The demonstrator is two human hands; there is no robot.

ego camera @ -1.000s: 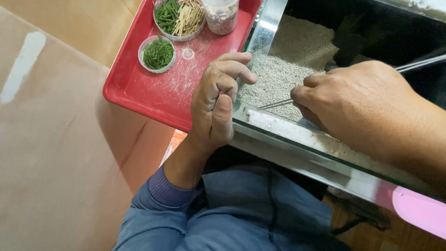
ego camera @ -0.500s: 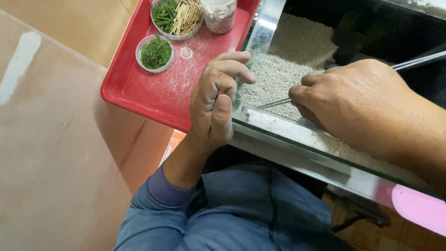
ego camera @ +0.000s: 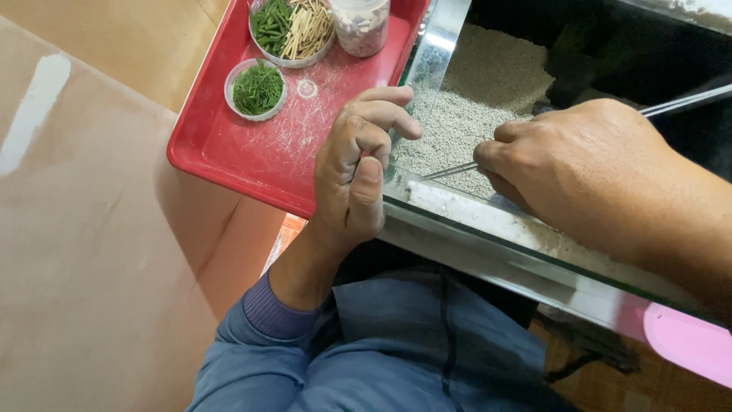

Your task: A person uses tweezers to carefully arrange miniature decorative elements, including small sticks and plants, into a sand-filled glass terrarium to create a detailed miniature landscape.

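Glass tank (ego camera: 488, 221): sits in front of me with its near rim across my lap, so I can reach in from above. Its corner stands just beside the red tray.
Gravel bed (ego camera: 480, 99): pale grey grains cover the tank floor, banked higher toward the far left. Dark shapes lie beyond it; I cannot tell what they are.
Red tray (ego camera: 229, 145): lies to my left, touching or nearly touching the tank's side, which keeps the supplies within reach of my free hand.
My right hand (ego camera: 602, 172): inside the tank over the gravel, fingers pressed together and pinching a long metal tool, judged to be tweezers (ego camera: 450, 171). The thin tip points left, low over the grains; the other end runs out past my knuckles at upper right. Whether the tip holds anything cannot be told.
My left hand (ego camera: 358, 172): curled loosely, empty as far as I can see, fingers hooked at the tank's corner, thumb along the glass. I judge that it steadies me.
Large bowl (ego camera: 293, 30): on the tray, green cuttings and tan sticks side by side.
Jar (ego camera: 360, 27): beside the bowl, pale pebbly contents.
Small dish (ego camera: 257, 89): nearer me, short green cuttings only.
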